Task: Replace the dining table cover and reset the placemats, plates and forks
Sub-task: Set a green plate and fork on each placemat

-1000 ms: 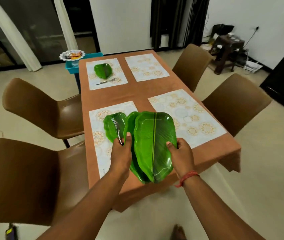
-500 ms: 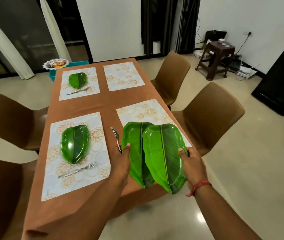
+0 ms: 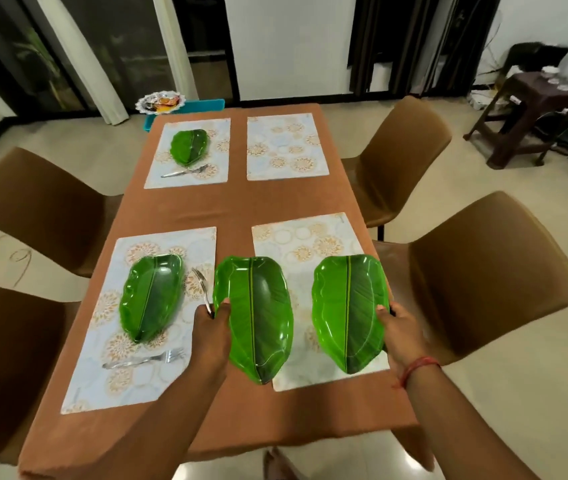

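Green leaf plate plus fork in left hand grip, 2nd plate pinched by right hand, both empty.

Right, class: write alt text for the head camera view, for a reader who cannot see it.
A person's left hand holds a green leaf-shaped plate and a fork, and the right hand holds another plate, over a bare placemat. The brown-covered table has four placemats; two already carry a plate and fork.
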